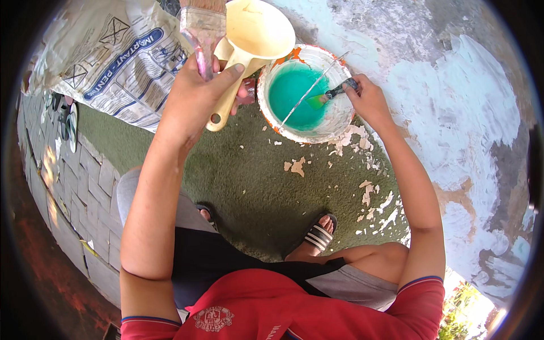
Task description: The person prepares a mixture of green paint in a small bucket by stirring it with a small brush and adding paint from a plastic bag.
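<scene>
My left hand (195, 93) is closed around the handle of a cream plastic dipper (258, 28) and a wide paintbrush (202, 34) with a pink-stained handle. The dipper's bowl is tilted and sits beside the bucket, just left of its rim. Closed on the dark handle of a smaller paintbrush (343, 88), my right hand (371, 102) is at the bucket's right side. That brush's green-coated bristles are over or touching the turquoise paint (294, 93); which, I cannot tell. The paint is in a white-smeared bucket (345, 116), with a thin wire handle (311, 90) across its top.
A printed white sack (127, 68) is at the upper left. On the right, a patchy pale-blue wall (453, 96) rises beside the bucket. Paint flakes (297, 166) litter the green ground between my sandalled feet and the bucket. Loose sandals (72, 124) lie on grey paving at the left.
</scene>
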A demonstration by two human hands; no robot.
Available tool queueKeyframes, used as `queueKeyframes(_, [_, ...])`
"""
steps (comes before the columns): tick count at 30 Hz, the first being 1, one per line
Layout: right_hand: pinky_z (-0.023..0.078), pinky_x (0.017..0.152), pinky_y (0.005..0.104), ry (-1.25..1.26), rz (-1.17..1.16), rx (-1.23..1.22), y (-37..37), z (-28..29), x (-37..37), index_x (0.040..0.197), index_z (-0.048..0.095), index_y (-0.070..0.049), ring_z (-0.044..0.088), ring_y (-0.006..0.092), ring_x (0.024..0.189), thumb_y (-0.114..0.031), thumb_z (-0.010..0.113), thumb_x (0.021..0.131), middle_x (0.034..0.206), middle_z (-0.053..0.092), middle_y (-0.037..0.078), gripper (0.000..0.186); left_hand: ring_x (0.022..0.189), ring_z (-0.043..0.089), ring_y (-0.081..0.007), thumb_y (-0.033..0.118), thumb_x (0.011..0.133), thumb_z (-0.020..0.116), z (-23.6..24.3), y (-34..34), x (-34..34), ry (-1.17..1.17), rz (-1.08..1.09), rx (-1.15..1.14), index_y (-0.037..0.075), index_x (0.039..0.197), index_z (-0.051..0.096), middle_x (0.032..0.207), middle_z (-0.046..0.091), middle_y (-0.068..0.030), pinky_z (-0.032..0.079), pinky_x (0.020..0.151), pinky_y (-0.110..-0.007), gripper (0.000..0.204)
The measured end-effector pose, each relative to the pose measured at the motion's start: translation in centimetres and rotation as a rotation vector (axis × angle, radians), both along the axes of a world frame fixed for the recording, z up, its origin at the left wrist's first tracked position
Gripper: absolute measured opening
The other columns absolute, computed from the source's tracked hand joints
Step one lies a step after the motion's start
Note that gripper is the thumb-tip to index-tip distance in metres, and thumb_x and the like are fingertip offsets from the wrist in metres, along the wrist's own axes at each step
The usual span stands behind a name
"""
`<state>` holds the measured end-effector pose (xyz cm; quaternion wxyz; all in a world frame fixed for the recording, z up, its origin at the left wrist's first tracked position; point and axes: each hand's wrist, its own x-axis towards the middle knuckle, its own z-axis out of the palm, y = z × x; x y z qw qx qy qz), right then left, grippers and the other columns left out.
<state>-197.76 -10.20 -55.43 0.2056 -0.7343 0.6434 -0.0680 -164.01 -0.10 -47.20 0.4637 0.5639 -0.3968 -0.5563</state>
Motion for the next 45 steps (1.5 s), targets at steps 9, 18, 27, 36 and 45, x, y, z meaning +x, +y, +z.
queueKeyframes(9, [0.051,0.08,0.0424,0.06,-0.019,-0.124,0.0,-0.4,-0.6,0.106,0.063,-0.006,0.065,0.0306,0.092,-0.034,0.065,0.091,0.103,0.066,0.012,0.032,0.058,0.057,-0.0127,0.021,0.096,0.063,0.6,-0.1,-0.4,-0.008,-0.033,0.001,0.001,0.113,0.05,0.078,0.063,-0.0082,0.046,0.052,-0.025,0.029])
queueKeyframes(18, [0.051,0.08,0.0425,0.085,-0.027,-0.225,-0.4,-0.7,-1.0,0.108,0.061,-0.006,0.064,0.0315,0.094,-0.03,0.065,0.09,0.103,0.063,0.012,0.03,0.057,0.057,-0.0138,0.02,0.095,0.064,1.0,0.0,-0.9,-0.016,-0.011,0.039,0.001,0.109,0.049,0.078,0.063,-0.0094,0.045,0.051,-0.026,0.027])
queueKeyframes(27, [0.051,0.082,0.0432,0.06,-0.008,-0.389,-0.7,-0.6,-1.0,0.11,0.06,-0.003,0.062,0.0354,0.096,-0.028,0.066,0.088,0.108,0.057,0.017,0.034,0.057,0.058,-0.0144,0.019,0.095,0.064,1.1,0.0,-1.2,-0.008,-0.001,0.038,0.002,0.11,0.047,0.079,0.064,-0.0106,0.046,0.052,-0.027,0.029])
queueKeyframes(36, [0.05,0.083,0.0424,0.106,0.073,-0.478,-0.5,-0.2,-0.1,0.109,0.063,-0.005,0.061,0.0352,0.094,-0.028,0.071,0.084,0.104,0.059,0.015,0.034,0.054,0.06,-0.0137,0.022,0.095,0.065,0.9,0.1,-1.2,-0.045,0.026,0.016,0.003,0.114,0.051,0.077,0.066,-0.0082,0.044,0.045,-0.024,0.03])
queueKeyframes(45, [0.049,0.08,0.0374,-0.291,0.1,-0.149,0.0,-2.0,1.1,0.104,0.064,-0.004,0.063,0.0294,0.087,-0.021,0.068,0.09,0.094,0.064,0.013,0.023,0.061,0.064,-0.013,0.007,0.092,0.061,1.8,0.3,-0.6,-0.011,0.016,0.021,0.0,0.119,0.053,0.081,0.065,-0.0062,0.053,0.049,-0.027,0.03])
